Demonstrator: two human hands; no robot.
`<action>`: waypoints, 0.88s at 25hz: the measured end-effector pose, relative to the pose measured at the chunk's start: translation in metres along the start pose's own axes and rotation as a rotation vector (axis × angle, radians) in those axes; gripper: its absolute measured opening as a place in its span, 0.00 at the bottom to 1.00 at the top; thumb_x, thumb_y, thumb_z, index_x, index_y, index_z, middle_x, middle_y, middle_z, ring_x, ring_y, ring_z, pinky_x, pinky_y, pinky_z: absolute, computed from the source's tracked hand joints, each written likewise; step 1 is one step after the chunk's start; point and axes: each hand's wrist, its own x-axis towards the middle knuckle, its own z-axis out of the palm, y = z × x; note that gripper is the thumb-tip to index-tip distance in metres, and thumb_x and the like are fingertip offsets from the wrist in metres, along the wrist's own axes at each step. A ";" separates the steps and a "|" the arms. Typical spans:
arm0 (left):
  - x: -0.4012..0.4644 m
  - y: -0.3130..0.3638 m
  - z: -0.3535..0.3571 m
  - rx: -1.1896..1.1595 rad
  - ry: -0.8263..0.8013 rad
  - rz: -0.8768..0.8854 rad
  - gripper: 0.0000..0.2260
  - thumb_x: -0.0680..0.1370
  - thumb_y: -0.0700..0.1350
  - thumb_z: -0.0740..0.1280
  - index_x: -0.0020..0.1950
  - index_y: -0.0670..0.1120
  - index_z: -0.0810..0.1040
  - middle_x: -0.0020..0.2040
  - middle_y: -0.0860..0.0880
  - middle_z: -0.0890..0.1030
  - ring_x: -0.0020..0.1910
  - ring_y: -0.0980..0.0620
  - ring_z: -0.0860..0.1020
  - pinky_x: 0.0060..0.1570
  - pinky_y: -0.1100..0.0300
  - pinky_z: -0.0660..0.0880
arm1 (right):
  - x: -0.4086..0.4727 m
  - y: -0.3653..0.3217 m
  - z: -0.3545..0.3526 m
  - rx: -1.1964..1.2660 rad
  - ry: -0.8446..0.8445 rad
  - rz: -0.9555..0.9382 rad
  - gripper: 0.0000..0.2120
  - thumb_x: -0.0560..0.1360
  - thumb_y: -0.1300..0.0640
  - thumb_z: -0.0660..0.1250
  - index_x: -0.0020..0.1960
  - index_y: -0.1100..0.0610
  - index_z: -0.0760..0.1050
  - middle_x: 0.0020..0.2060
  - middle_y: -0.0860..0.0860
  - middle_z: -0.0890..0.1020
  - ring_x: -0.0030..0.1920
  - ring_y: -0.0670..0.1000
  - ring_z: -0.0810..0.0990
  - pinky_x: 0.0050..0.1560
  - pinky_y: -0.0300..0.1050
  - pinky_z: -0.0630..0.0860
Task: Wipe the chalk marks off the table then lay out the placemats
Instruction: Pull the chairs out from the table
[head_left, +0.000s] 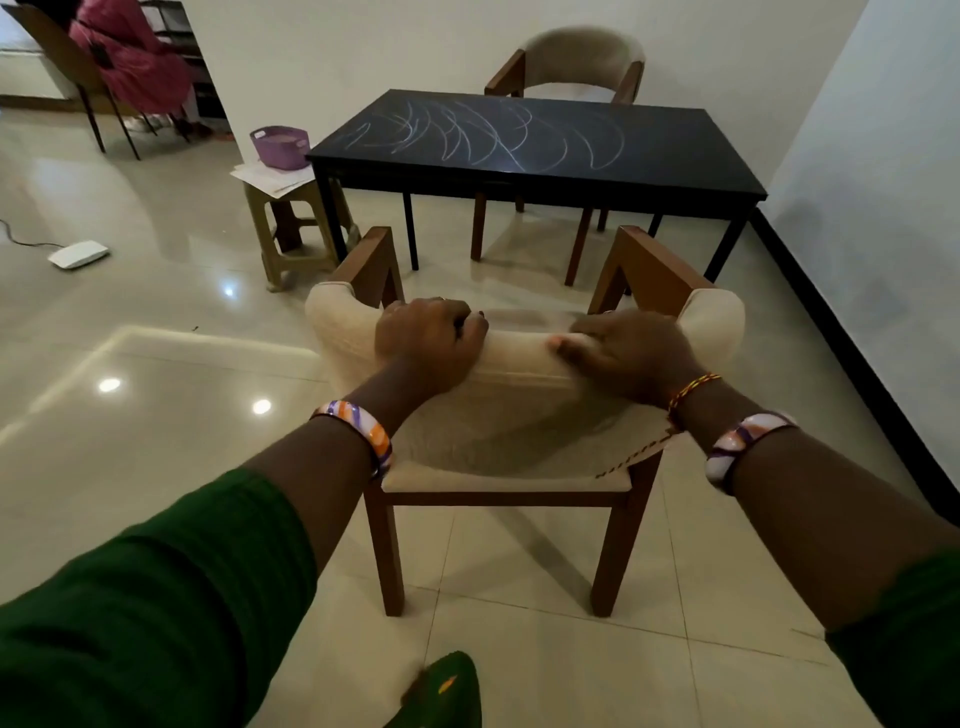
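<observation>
Both my hands are on the padded backrest of one cream armchair (519, 364) with brown wooden legs, which stands on the tiled floor (156, 312) in front of me, apart from the table. My left hand (428, 343) curls its fingers (470, 325) over the top edge of the backrest and grips it. My right hand (631, 353) lies on the same edge a little to the right; its fingers (571, 340) are blurred, but they seem to press down and wrap the padding. I wear two striped bangles, one on each wrist: the left bangle (363, 431) and the right bangle (743, 441). My right wrist also carries one red and yellow thread (693, 389).

Beyond the chair stands one black table (675, 156). Its top is covered with white chalk marks (488, 135), many curved strokes crossing each other over the left and middle part. A second cream armchair (571, 65) stands at the table's far side, against the wall.

Left of the table is one beige plastic stool (291, 234), bearing papers (270, 179) and one purple basket (281, 146). One white flat device (78, 254) with a cable lies on the floor further left.
</observation>
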 end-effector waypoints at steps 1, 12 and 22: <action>-0.002 0.003 0.000 0.013 -0.018 -0.018 0.20 0.79 0.52 0.54 0.49 0.44 0.83 0.40 0.44 0.83 0.37 0.49 0.75 0.47 0.57 0.67 | -0.005 0.008 -0.002 0.008 0.025 0.041 0.41 0.68 0.31 0.40 0.47 0.59 0.80 0.33 0.55 0.80 0.32 0.52 0.76 0.30 0.38 0.63; 0.006 -0.019 0.013 0.033 0.131 0.059 0.25 0.74 0.56 0.48 0.39 0.45 0.82 0.31 0.48 0.79 0.32 0.52 0.72 0.48 0.59 0.61 | 0.003 0.006 0.019 0.045 0.254 0.258 0.34 0.74 0.40 0.44 0.36 0.62 0.81 0.23 0.55 0.76 0.25 0.53 0.71 0.29 0.36 0.61; 0.024 -0.041 -0.006 -0.013 0.002 0.004 0.27 0.73 0.58 0.48 0.45 0.44 0.82 0.35 0.45 0.82 0.37 0.47 0.77 0.57 0.54 0.64 | 0.022 -0.028 0.021 0.062 0.187 0.322 0.31 0.73 0.44 0.45 0.45 0.63 0.81 0.33 0.57 0.80 0.34 0.53 0.75 0.39 0.44 0.71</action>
